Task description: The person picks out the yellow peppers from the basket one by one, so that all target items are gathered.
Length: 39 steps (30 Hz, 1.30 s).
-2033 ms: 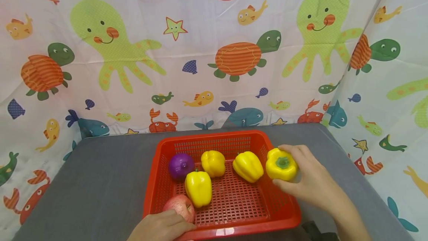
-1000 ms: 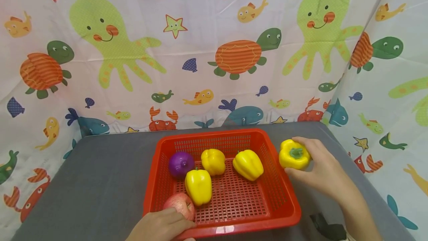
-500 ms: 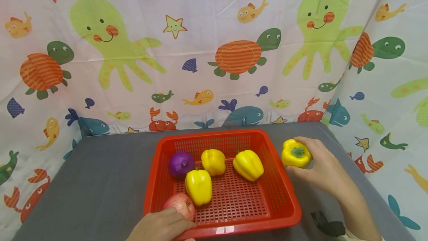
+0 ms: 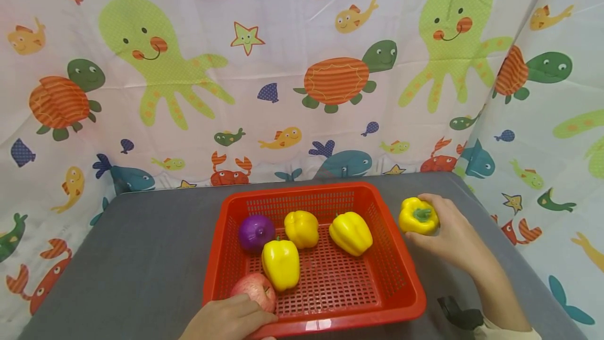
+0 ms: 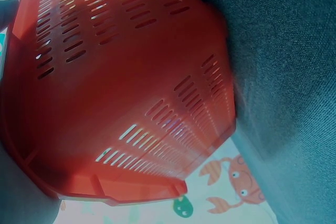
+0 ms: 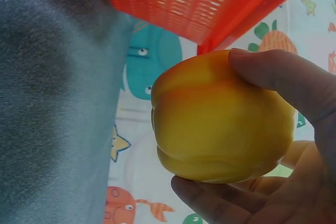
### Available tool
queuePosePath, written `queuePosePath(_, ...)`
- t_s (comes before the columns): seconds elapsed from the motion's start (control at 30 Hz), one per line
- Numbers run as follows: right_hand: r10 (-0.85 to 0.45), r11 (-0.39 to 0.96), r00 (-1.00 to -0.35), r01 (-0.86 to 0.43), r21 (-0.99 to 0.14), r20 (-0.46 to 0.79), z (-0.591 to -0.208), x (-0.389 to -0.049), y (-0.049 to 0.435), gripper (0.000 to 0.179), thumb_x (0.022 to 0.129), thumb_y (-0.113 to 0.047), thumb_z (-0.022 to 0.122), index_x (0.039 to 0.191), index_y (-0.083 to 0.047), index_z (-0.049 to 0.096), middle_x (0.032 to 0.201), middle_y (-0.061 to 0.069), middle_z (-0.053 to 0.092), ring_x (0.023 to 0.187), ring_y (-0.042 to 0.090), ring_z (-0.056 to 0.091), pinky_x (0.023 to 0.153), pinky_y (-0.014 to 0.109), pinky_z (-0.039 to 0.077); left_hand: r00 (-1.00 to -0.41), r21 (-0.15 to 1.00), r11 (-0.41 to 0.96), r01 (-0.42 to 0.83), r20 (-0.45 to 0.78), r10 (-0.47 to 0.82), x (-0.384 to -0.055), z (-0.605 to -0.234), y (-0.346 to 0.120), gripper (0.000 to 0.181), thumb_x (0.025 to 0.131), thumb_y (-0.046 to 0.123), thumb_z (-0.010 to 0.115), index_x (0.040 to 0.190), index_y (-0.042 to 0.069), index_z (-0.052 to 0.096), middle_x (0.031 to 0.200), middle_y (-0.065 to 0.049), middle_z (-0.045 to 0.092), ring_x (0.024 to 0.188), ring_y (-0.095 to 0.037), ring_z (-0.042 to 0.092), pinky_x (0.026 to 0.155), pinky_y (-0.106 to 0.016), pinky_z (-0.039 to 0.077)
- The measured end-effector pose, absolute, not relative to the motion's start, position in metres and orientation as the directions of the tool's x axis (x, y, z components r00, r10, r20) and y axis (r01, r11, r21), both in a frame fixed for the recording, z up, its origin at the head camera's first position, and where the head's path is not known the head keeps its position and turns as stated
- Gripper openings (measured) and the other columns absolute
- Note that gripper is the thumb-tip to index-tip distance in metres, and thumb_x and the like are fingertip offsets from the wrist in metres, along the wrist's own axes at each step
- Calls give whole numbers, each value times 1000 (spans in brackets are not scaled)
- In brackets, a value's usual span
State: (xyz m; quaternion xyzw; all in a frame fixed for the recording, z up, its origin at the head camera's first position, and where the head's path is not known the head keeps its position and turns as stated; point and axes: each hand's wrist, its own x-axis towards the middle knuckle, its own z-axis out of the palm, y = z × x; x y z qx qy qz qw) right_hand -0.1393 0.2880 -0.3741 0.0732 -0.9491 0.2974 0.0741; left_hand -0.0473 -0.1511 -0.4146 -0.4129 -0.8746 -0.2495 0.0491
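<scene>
My right hand (image 4: 455, 235) holds a yellow bell pepper (image 4: 418, 216) just outside the right side of the red basket (image 4: 358, 320), its green stem facing up toward the head camera. In the right wrist view, thumb and fingers span the pepper (image 6: 226, 124) from opposite sides. At the basket's front left corner, my left hand (image 4: 231, 319) grips the rim, fingers over the edge beside a red apple (image 4: 255, 290). Inside the basket lie a purple onion-like ball (image 4: 256, 233) and three more yellow bell peppers, one in front (image 4: 281, 265). The left wrist view shows the basket's slotted outer wall (image 5: 105, 103).
The basket stands on a grey cloth-covered table (image 4: 141, 261). A white curtain (image 4: 283, 41) printed with sea animals hangs behind and at both sides. A black strap-like object (image 4: 460, 315) is by the right forearm.
My right hand has carried the yellow pepper rightward, from over the basket's right rim to outside it, then barely moved in the last half second. The left hand stays on the rim.
</scene>
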Motion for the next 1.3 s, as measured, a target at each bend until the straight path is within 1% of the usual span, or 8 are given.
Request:
queuePosePath(0.23,-94,811,-979,-182,-557,183,-383,-146,290,82,74,-26,89,138,2,44,121,23,50,98,35,51,74,48,53,-660,398,542,740,281,697,-47,-414,-151,30,97,50,60,117,29,70,90,27,57,75,9,49,67,-5,39)
queuePosePath(0.53,-68,814,-990,-125,-567,121,-394,-152,291,84,75,-28,88,138,2,43,121,25,51,99,36,53,77,52,55,-678,431,544,720,271,683,-46,-411,-150,28,97,49,60,118,33,69,90,29,57,74,10,49,68,-6,41)
queuePosePath(0.8,-58,806,-993,-107,-582,102,-405,-155,292,84,75,-30,88,139,1,42,123,23,50,99,35,54,79,52,56,-703,450,564,693,247,667,-44,-408,-148,28,97,50,59,117,34,69,90,30,57,72,10,49,66,-7,43)
queuePosePath(1.03,-59,800,-994,-104,-590,95,-412,-159,291,81,76,-27,87,138,2,42,121,22,51,99,35,54,79,51,56,-694,435,558,706,270,668,-44,-409,-148,27,97,49,60,116,33,70,88,30,56,71,10,48,66,-6,42)
queuePosePath(1.3,-72,799,-991,-125,-589,112,-417,-163,293,78,76,-23,86,136,5,43,120,24,51,100,37,54,79,53,55,-696,436,562,703,255,672,-44,-408,-148,28,98,50,59,115,31,71,88,30,56,71,11,48,66,-6,42)
